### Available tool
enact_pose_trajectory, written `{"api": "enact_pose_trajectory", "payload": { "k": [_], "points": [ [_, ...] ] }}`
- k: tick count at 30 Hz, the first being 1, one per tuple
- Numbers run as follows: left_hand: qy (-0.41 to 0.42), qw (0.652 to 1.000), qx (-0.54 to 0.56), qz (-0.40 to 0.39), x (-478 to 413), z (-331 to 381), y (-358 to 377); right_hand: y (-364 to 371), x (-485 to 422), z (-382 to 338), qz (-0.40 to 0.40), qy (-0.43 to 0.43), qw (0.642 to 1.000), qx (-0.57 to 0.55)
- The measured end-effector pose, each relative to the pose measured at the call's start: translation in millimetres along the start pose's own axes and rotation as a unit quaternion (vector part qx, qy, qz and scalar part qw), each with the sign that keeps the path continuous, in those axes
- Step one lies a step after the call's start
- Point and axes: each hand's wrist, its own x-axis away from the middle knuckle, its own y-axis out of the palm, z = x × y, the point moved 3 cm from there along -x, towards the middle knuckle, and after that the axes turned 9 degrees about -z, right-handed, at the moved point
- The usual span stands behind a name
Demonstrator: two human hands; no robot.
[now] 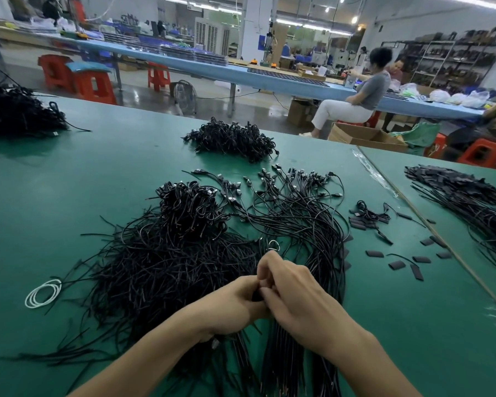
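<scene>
My left hand (231,303) and my right hand (291,293) meet at the near middle of the green table (69,196), fingers curled together round a small black piece (257,296) that is mostly hidden between them. A thin cable loop (274,245) sticks up just beyond my right fingertips. Under both hands lies a big heap of thin black ties (161,267). A fan of black cables with connector ends (298,202) spreads away to the right of it.
A coiled bundle pile (232,138) lies at the table's far middle, another black heap (15,113) far left, a third (470,196) on the right table. Short black sleeves (395,253) are scattered right. A white wire ring (43,293) lies left. A seated person (355,93) works beyond.
</scene>
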Motion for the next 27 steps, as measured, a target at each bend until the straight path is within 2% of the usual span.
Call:
{"api": "enact_pose_trajectory", "payload": {
  "k": [5, 8, 14, 18, 20, 22, 24, 27],
  "points": [
    [0.007, 0.987, 0.152, 0.042, -1, 6, -5, 0, -2, 7, 0.106, 0.021, 0.993, -0.045],
    [0.044, 0.979, 0.189, 0.069, -6, 6, -6, -1, -4, 9, 0.171, 0.032, 0.984, -0.047],
    [0.112, 0.968, 0.143, 0.171, -13, 4, -9, -4, -3, 5, 0.276, 0.034, 0.960, -0.018],
    [0.125, 0.956, 0.120, 0.238, -14, 6, -10, -4, -3, 10, 0.311, 0.054, 0.940, -0.127],
    [0.116, 0.942, 0.038, 0.312, -11, 7, -16, -5, -2, 12, 0.324, 0.054, 0.926, -0.185],
    [0.097, 0.914, -0.061, 0.390, -6, 8, -23, -5, 0, 15, 0.329, 0.056, 0.915, -0.229],
    [0.108, 0.903, -0.096, 0.405, -2, 11, -26, -4, 0, 17, 0.336, 0.058, 0.904, -0.259],
    [0.122, 0.912, -0.089, 0.382, -3, 16, -24, -1, -1, 19, 0.367, 0.066, 0.877, -0.304]
  ]
}}
